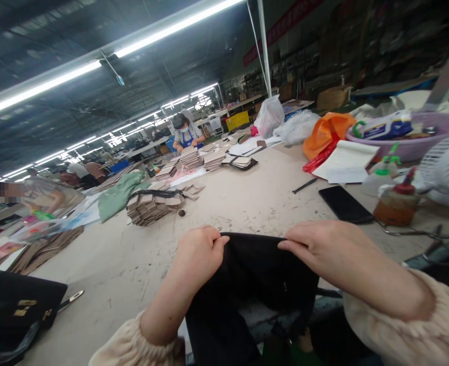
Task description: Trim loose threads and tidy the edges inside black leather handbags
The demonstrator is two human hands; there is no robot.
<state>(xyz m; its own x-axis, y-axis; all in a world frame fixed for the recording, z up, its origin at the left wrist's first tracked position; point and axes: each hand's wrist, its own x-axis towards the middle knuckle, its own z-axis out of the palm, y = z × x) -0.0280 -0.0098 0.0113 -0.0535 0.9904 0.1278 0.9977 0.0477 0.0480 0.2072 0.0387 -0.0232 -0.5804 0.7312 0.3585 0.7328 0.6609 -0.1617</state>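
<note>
Fronting a broad worktable: one black fabric-like piece, a pair of bare hands.

Worktable, pale, scuffed. Black piece, at its near edge, upper border drawn fairly straight between the hands, body hanging in folds; judged light, soft and limp, not fragile, perhaps slightly slippery if lined; best taken by the two upper corners. Right hand, closed in a pinch, thumb and fingers on the border's right end. Left hand, likewise nipped shut at the left end. Phone, dark-screened, lying beyond the right hand. Small pale mark on the piece, too blurred to identify. Lower end cut off by the frame; inner folds lost in black; whether bag, lining or panel, cannot tell.
</note>
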